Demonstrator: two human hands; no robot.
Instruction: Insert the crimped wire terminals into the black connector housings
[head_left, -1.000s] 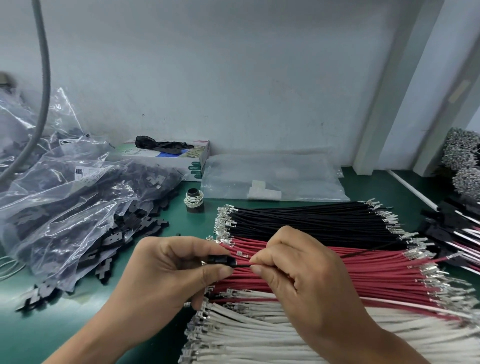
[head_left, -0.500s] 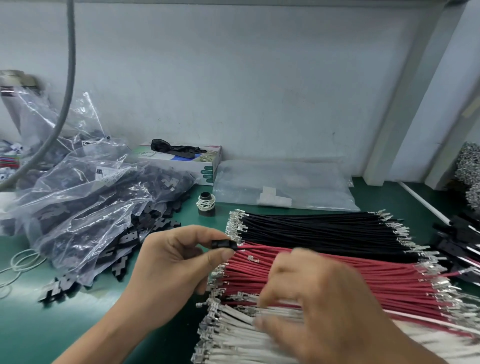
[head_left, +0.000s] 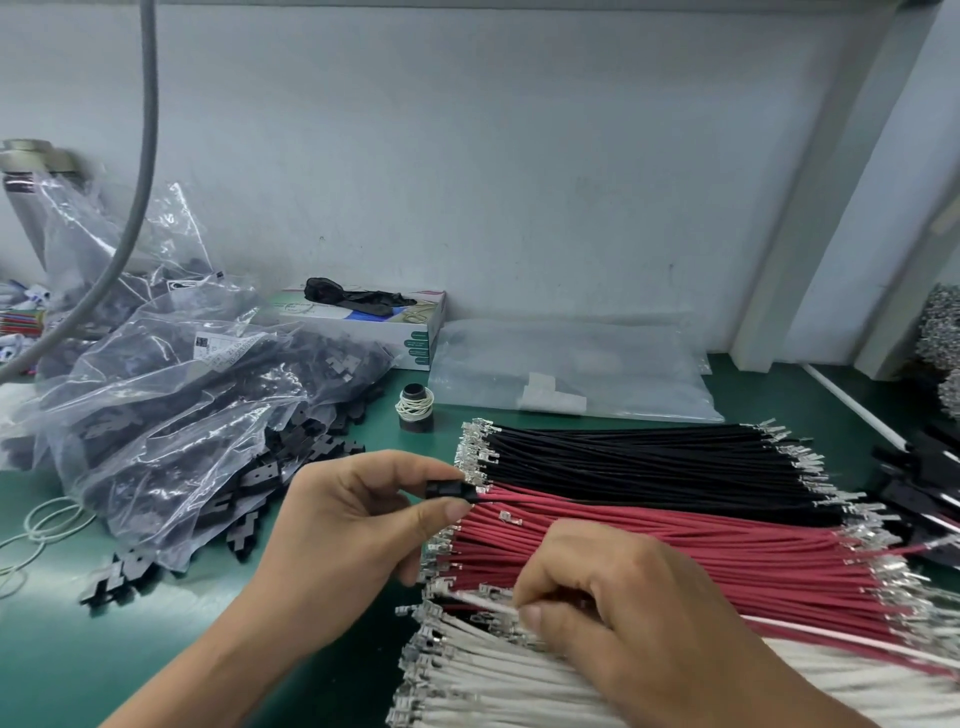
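Note:
My left hand pinches a small black connector housing between thumb and forefinger, held above the left ends of the red wires. A wire runs out of the housing to the right. My right hand is down on the white wires, its thumb and fingertips pinching one white wire near its metal terminal. A row of black wires lies behind the red ones. All three rows have silver crimped terminals at both ends.
Clear plastic bags of black housings are heaped at the left, with loose housings spilled on the green mat. A small spool, a cardboard box and a flat plastic bag sit behind. Finished assemblies lie at the right.
My right hand has left the housing and dropped to the white wire row, where it now pinches a wire. My left hand still holds the housing. The camera view shifted slightly.

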